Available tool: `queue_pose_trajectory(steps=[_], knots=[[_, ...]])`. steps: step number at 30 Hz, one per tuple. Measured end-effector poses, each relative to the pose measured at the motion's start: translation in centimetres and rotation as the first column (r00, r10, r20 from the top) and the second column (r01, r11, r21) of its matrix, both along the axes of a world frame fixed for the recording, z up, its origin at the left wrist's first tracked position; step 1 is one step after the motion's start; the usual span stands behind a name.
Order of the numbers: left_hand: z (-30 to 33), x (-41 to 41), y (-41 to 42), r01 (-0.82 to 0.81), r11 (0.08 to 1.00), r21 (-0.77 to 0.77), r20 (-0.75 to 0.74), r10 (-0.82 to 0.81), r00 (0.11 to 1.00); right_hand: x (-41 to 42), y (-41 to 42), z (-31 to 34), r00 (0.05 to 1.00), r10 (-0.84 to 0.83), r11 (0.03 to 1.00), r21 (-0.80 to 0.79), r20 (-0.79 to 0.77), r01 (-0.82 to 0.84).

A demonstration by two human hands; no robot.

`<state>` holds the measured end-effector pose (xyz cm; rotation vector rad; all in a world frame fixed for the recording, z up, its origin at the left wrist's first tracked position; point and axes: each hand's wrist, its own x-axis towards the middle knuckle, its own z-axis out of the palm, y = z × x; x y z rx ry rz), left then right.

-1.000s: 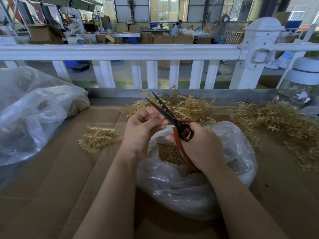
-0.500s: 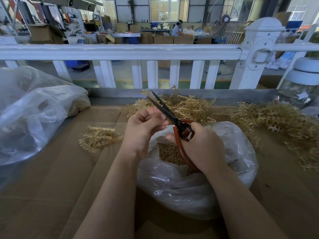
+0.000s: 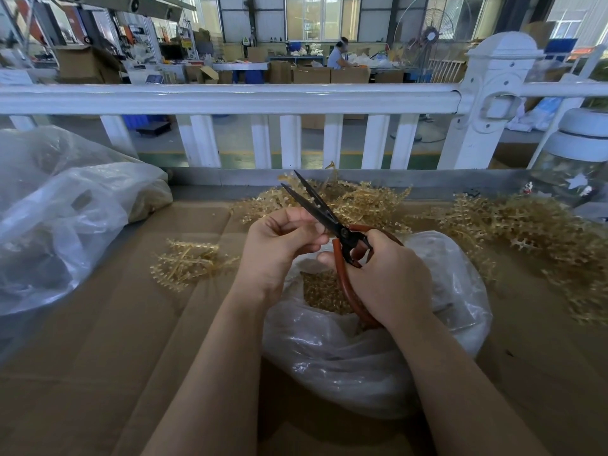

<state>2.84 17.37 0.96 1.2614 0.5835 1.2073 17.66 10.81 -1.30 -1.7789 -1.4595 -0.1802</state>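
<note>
My right hand (image 3: 388,278) grips the red handles of black-bladed scissors (image 3: 316,205), whose blades stand parted and point up and to the left. My left hand (image 3: 279,241) is curled just left of the blades, pinching a small pale piece against them; the piece is mostly hidden by my fingers. Both hands hover over an open clear plastic bag (image 3: 378,350) that holds small golden plastic bits (image 3: 320,291).
Golden plastic sprues lie in heaps behind the hands (image 3: 358,199), at the right (image 3: 533,232), and in a small pile at the left (image 3: 187,261). A large clear bag (image 3: 65,212) fills the left side. A white railing (image 3: 230,97) borders the cardboard-covered table (image 3: 115,357).
The scissors and both hands hold almost the same pose; the blades stay parted with only slight shifts.
</note>
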Motion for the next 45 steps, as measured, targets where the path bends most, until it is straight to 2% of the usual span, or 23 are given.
queue_pose_trajectory(steps=[8, 15, 17, 19, 22, 24, 31, 35, 37, 39, 41, 43, 45], knots=[[0.0, 0.0, 0.0, -0.001, 0.998, -0.065, 0.048, 0.004, 0.999, 0.0, 0.2, -0.1, 0.999, 0.023, 0.999, -0.027, -0.038, -0.024], [0.1, -0.3, 0.2, -0.06, 0.978, -0.201, 0.161, 0.094, 0.982, 0.1, 0.2, -0.3, 0.991, 0.045, 0.994, -0.092, -0.129, -0.058], [0.1, -0.1, 0.1, -0.021, 0.983, -0.181, 0.12, 0.043, 0.992, 0.1, 0.3, -0.3, 0.974, 0.05, 0.995, -0.074, -0.223, -0.068], [0.1, 0.3, -0.3, 0.02, 0.989, -0.144, 0.015, -0.018, 1.0, 0.3, 0.6, -0.2, 0.926, 0.081, 0.996, -0.01, -0.369, -0.091], [-0.1, 0.8, -0.6, 0.095, 0.989, -0.111, -0.08, -0.105, 0.991, 0.6, 0.9, 0.3, 0.786, 0.146, 0.989, 0.095, -0.6, -0.11], [-0.2, 1.2, -0.8, 0.126, 0.987, -0.097, -0.122, -0.138, 0.983, 0.6, 1.0, 0.4, 0.719, 0.165, 0.986, 0.103, -0.675, -0.129], [-0.6, 1.3, -0.7, 0.098, 0.995, -0.005, -0.311, -0.094, 0.946, 0.6, 1.0, 0.5, 0.729, 0.199, 0.976, 0.066, -0.655, -0.207], [-0.6, 1.2, -0.4, -0.16, 0.973, 0.168, -0.264, 0.201, 0.943, 0.5, 0.9, 0.5, 0.733, 0.196, 0.975, 0.052, -0.651, -0.214], [-0.6, 0.9, -0.2, -0.195, 0.947, 0.254, -0.271, 0.263, 0.926, 0.4, 0.9, 0.6, 0.73, 0.212, 0.97, 0.049, -0.649, -0.239], [-0.7, 0.6, -0.1, -0.135, 0.955, 0.264, -0.348, 0.225, 0.91, 0.4, 0.8, 0.7, 0.733, 0.24, 0.962, 0.054, -0.636, -0.269], [-0.7, 0.5, 0.0, -0.038, 0.988, 0.152, -0.376, 0.094, 0.922, 0.2, 0.7, 0.8, 0.734, 0.279, 0.951, 0.073, -0.619, -0.3], [-0.9, 0.5, 0.1, 0.056, 0.998, 0.007, -0.307, -0.051, 0.95, 0.1, 0.5, 0.8, 0.737, 0.311, 0.943, 0.094, -0.601, -0.321], [-1.0, 0.5, 0.1, 0.101, 0.995, -0.005, -0.167, -0.1, 0.981, 0.1, 0.5, 0.8, 0.747, 0.306, 0.946, 0.099, -0.591, -0.309]])
